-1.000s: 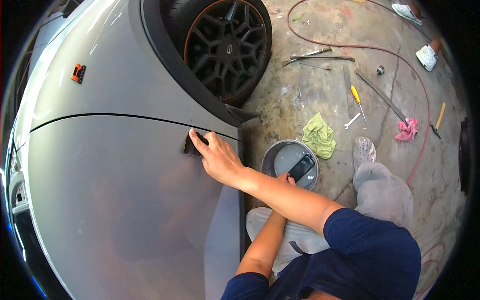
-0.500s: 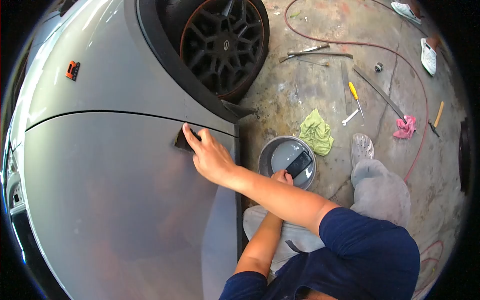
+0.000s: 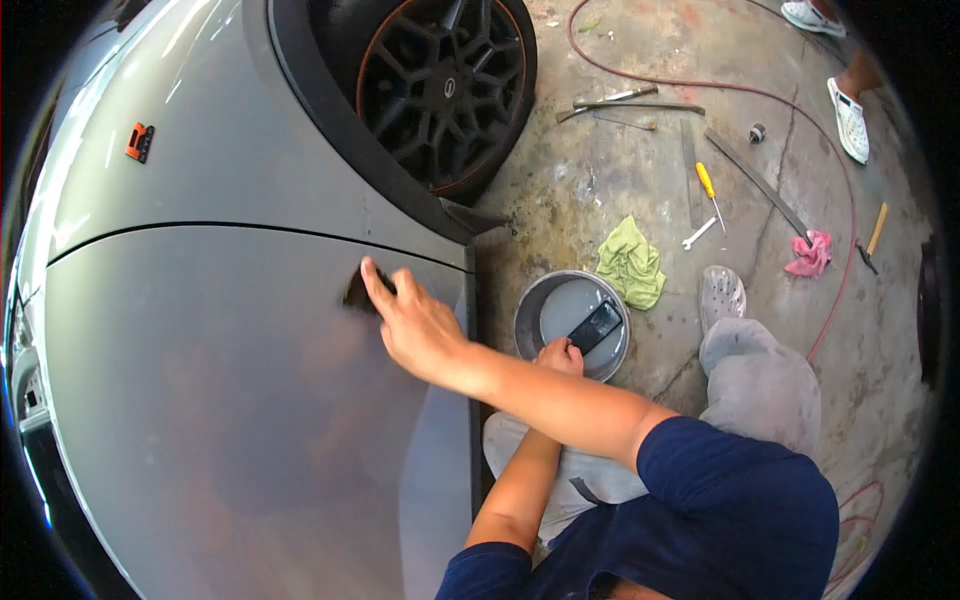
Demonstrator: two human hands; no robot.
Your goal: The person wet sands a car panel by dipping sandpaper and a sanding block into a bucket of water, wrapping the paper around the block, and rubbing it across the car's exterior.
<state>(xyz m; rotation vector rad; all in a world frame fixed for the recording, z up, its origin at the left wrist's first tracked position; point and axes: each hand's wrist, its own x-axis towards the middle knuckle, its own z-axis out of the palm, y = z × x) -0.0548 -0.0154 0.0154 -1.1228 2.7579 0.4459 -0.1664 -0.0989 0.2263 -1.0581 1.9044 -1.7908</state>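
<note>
My right hand (image 3: 420, 325) presses a dark sheet of sandpaper (image 3: 356, 290) against the grey car door (image 3: 230, 400), just below the panel gap. Its index finger is stretched out and the other fingers are partly hidden. Underneath my right forearm, my left hand (image 3: 560, 355) is closed around one end of a flat black rectangular block (image 3: 596, 326). The block is over a round grey bucket (image 3: 524, 318) of cloudy water; whether it touches the water I cannot tell. A green cloth (image 3: 631, 264) lies against the bucket's far side.
A black wheel (image 3: 445, 95) stands beyond the door. On the concrete floor lie a yellow screwdriver (image 3: 706, 181), a wrench (image 3: 699, 233), a long metal bar (image 3: 757, 183), a pink cloth (image 3: 809, 254), a hammer (image 3: 878, 230) and a red hose (image 3: 700, 84). Another person's white shoe (image 3: 849, 122) is at upper right.
My right hand and the sandpaper have slid slightly down the door, away from the panel gap. The left hand keeps its hold on the block. The other person's foot has shifted.
</note>
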